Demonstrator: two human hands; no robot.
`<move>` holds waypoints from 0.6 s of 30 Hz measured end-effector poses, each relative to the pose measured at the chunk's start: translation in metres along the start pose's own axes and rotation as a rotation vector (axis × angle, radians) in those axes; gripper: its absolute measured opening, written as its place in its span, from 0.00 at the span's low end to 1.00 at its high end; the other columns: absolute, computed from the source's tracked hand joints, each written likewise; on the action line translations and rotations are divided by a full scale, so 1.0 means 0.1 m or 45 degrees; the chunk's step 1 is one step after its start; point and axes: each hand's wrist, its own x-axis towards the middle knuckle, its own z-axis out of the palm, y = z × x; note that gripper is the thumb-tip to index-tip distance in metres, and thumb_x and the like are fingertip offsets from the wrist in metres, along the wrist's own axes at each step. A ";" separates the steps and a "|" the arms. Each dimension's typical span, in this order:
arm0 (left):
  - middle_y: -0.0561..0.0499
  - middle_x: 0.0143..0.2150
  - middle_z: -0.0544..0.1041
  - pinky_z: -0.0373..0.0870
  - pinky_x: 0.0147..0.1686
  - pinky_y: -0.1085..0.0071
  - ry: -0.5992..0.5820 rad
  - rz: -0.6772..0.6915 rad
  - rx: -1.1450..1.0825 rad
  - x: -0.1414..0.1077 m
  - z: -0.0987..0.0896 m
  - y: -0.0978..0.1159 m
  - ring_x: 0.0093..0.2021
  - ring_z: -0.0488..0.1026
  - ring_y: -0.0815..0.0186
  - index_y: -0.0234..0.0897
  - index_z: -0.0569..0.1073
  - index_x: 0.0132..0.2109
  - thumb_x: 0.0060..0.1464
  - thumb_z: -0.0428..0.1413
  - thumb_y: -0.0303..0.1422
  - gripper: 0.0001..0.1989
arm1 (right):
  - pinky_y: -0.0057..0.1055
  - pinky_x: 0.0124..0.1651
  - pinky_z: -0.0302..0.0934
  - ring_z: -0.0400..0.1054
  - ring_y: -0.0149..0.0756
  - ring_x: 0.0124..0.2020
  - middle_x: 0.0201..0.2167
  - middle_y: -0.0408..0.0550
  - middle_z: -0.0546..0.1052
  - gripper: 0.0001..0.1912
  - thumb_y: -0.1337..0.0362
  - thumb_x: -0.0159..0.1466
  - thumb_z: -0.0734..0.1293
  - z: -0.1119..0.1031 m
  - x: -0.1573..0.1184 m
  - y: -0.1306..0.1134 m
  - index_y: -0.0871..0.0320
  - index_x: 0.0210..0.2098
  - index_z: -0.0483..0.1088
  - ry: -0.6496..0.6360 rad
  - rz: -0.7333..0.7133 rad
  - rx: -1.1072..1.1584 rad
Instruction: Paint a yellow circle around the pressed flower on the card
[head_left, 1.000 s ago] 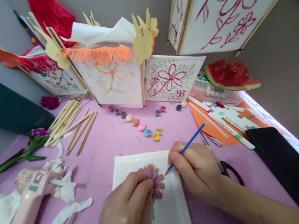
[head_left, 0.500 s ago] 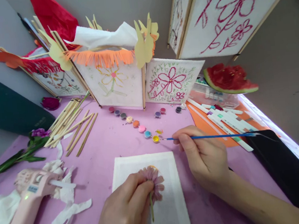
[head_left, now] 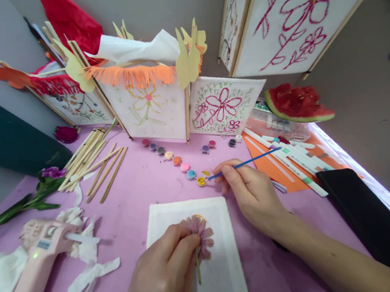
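My left hand point(head_left: 165, 265) is closed on a pinkish-purple flower point(head_left: 205, 242), pressing it on a white sheet point(head_left: 225, 268); the green stem points down. A small orange-yellow mark point(head_left: 199, 216) shows at the flower's top edge. With its fingers pinched, my right hand point(head_left: 246, 189) holds a thin blue paintbrush point(head_left: 252, 159), whose tip is at the yellow paint pot point(head_left: 201, 181). Other small pots, among them a blue one point(head_left: 191, 174) and a pink one point(head_left: 184, 167), run in a slanting row toward the back.
A pink glue gun point(head_left: 37, 269) and white paper scraps point(head_left: 87, 282) lie at left, wooden sticks point(head_left: 88, 159) behind them. Decorated lanterns point(head_left: 149, 109) stand at the back. Markers point(head_left: 297, 158), a watermelon slice point(head_left: 298, 102) and a black case point(head_left: 355, 212) are at right.
My right hand has moved slightly left and down, and the brush is tilted more steeply, its tip now at the yellow pot. My left hand and the flower have hardly moved.
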 end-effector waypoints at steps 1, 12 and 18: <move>0.50 0.38 0.77 0.78 0.36 0.79 0.004 0.000 -0.001 0.00 0.00 0.00 0.36 0.78 0.70 0.37 0.73 0.41 0.61 0.46 0.24 0.12 | 0.27 0.32 0.65 0.72 0.31 0.30 0.30 0.46 0.76 0.14 0.63 0.70 0.57 0.00 0.00 0.00 0.59 0.33 0.70 -0.001 -0.027 -0.018; 0.50 0.39 0.76 0.77 0.37 0.80 0.023 -0.015 -0.034 0.00 0.02 0.00 0.38 0.77 0.71 0.37 0.73 0.41 0.60 0.46 0.23 0.12 | 0.24 0.25 0.61 0.66 0.27 0.20 0.20 0.41 0.71 0.15 0.70 0.67 0.56 -0.14 -0.15 -0.18 0.58 0.27 0.69 -0.005 -0.317 -0.061; 0.49 0.39 0.77 0.78 0.38 0.76 0.016 -0.009 -0.005 0.00 0.02 0.00 0.39 0.77 0.70 0.38 0.73 0.41 0.60 0.46 0.23 0.12 | 0.25 0.25 0.60 0.65 0.28 0.21 0.20 0.43 0.71 0.15 0.71 0.66 0.56 -0.09 -0.15 -0.17 0.60 0.27 0.69 -0.100 -0.437 -0.091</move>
